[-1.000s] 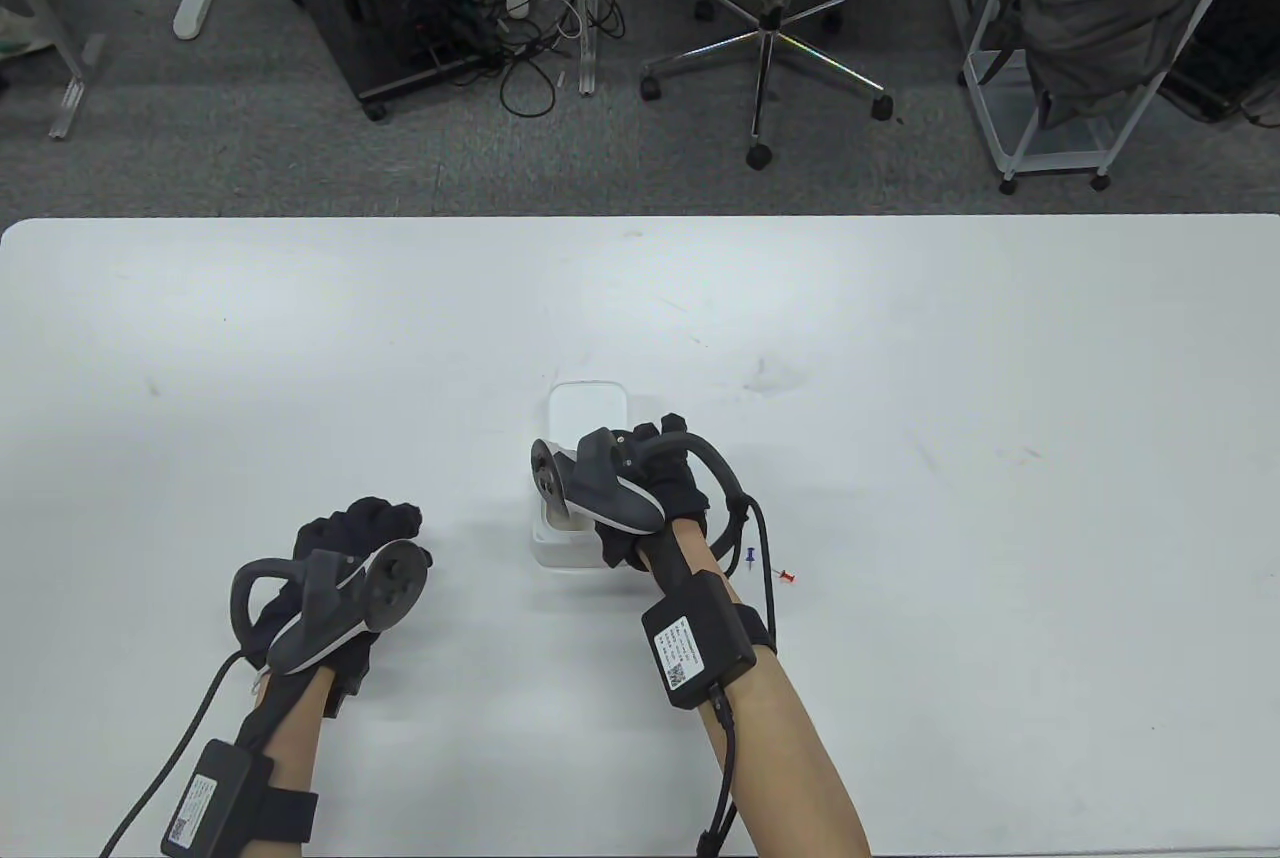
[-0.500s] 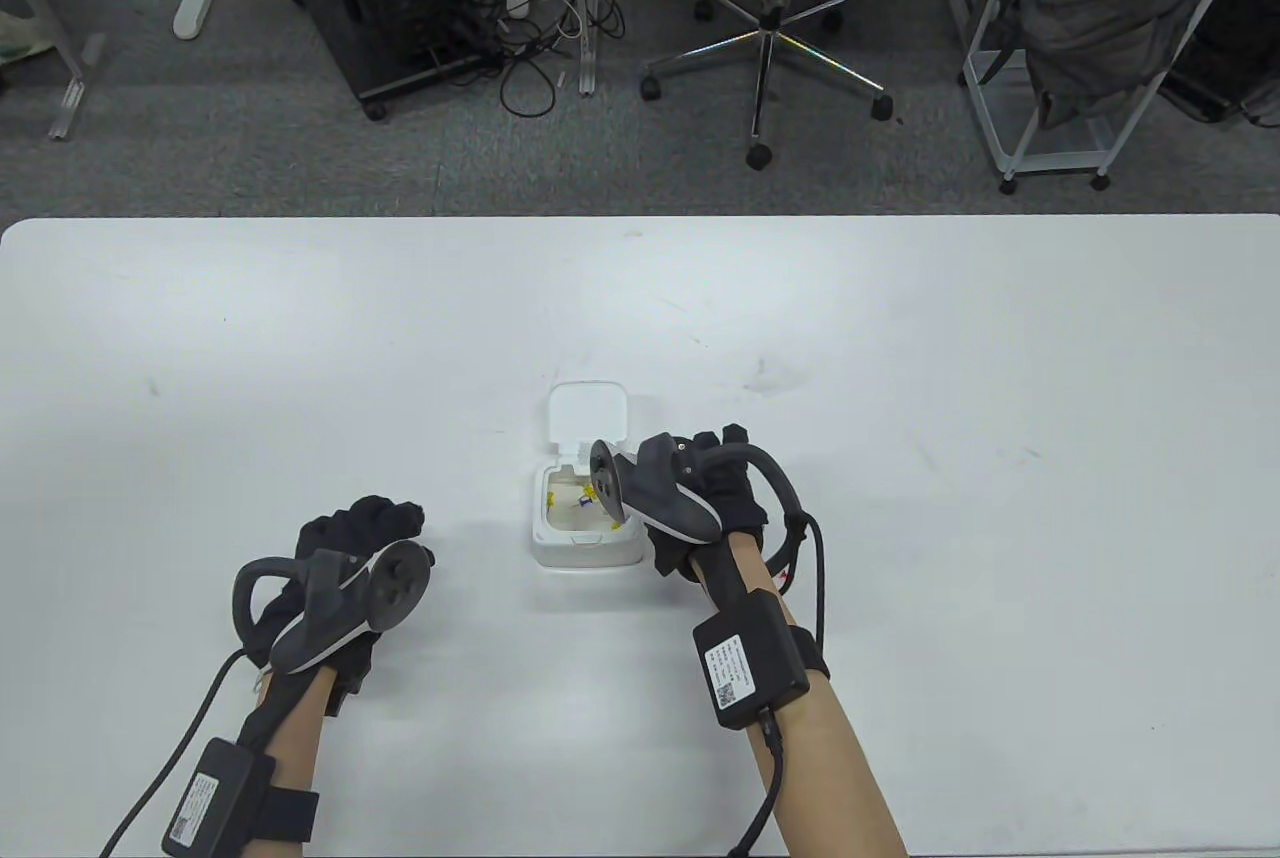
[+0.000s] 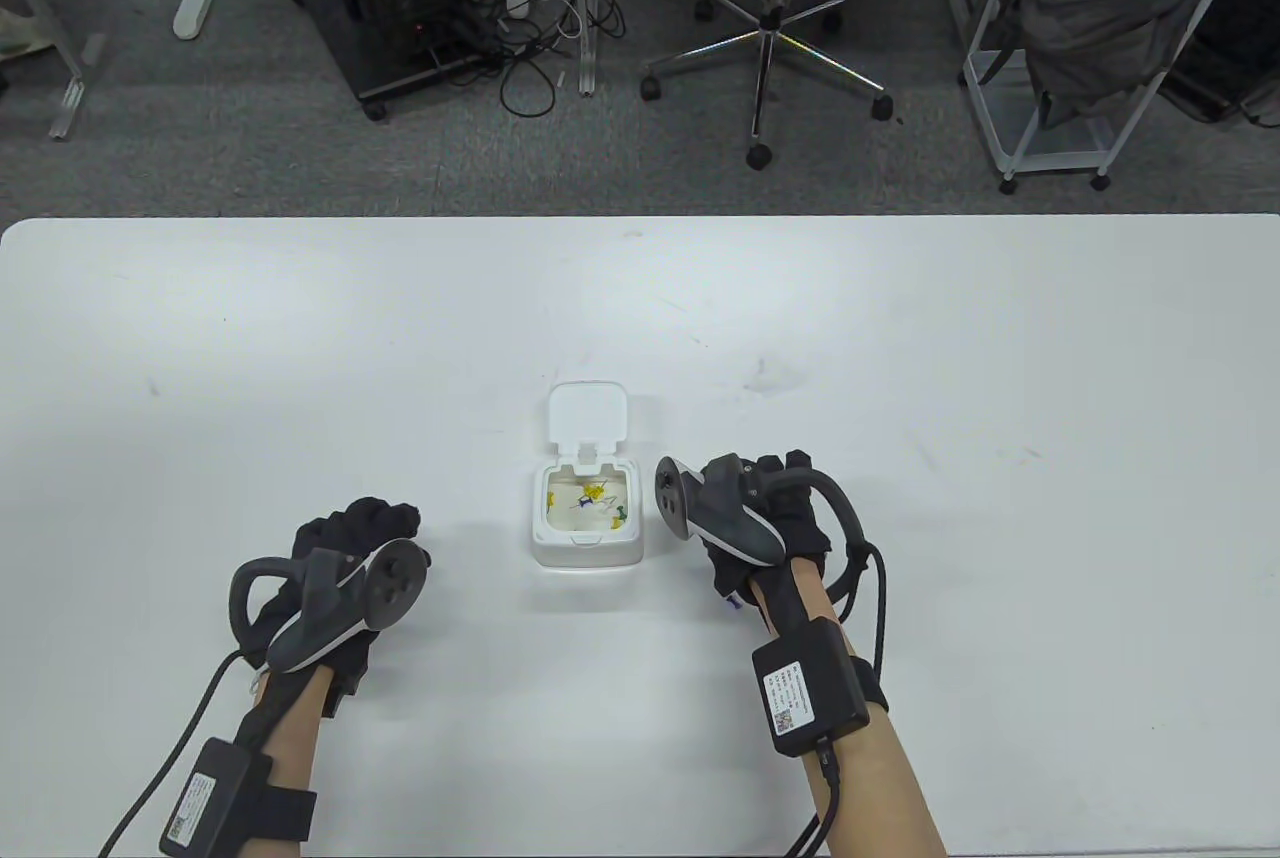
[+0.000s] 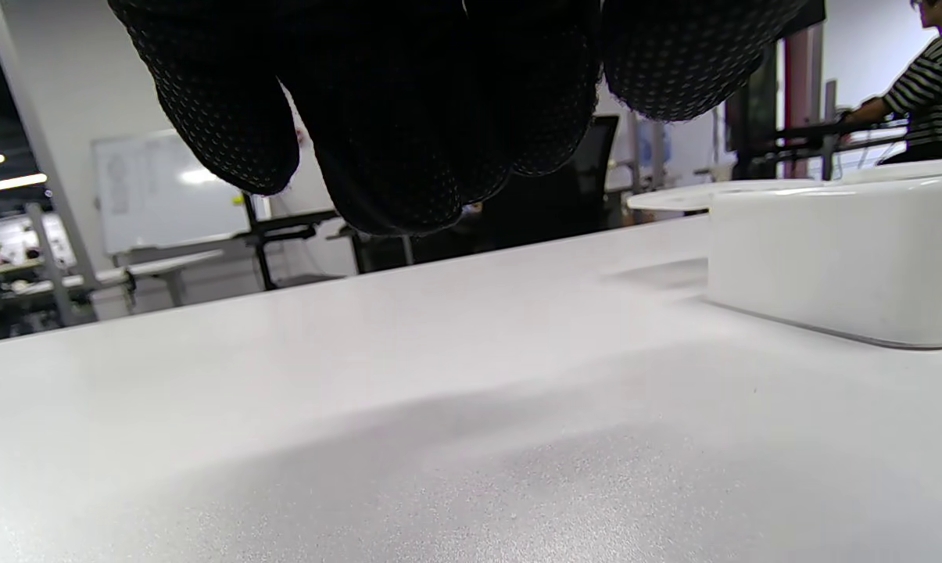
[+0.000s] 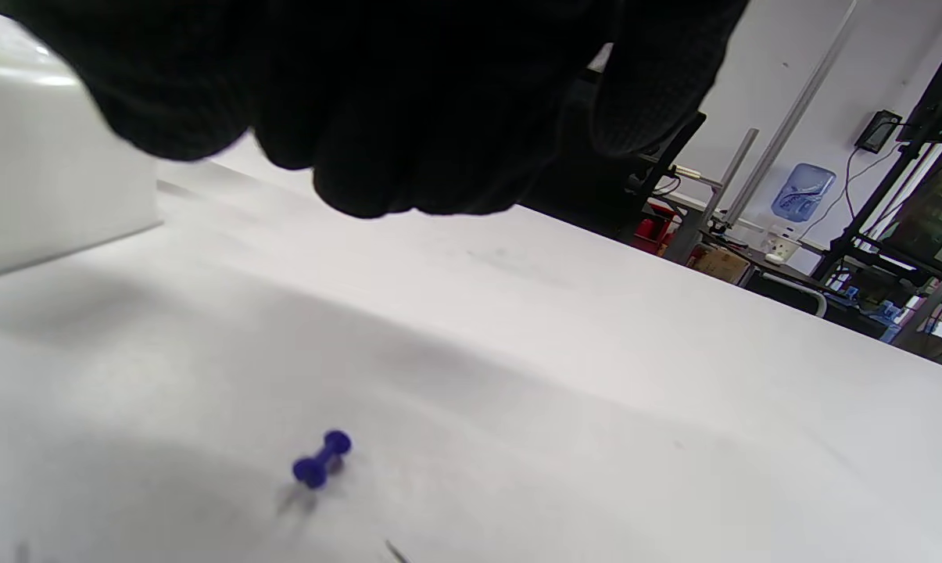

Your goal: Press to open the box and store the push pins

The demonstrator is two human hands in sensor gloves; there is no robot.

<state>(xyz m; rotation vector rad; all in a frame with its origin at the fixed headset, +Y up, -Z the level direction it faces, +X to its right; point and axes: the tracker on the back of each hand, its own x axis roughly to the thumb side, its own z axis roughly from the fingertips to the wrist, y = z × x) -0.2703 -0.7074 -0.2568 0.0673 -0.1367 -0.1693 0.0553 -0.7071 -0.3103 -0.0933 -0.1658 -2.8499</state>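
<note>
We saw the box open at the table's near centre, with yellow, blue and green pins inside. A blue pin lay beneath our right hand, mostly hidden from above. Whether either grip was clenched, including the left hand, we could not tell.

An office: swivel chair, whiteboard, desks.
</note>
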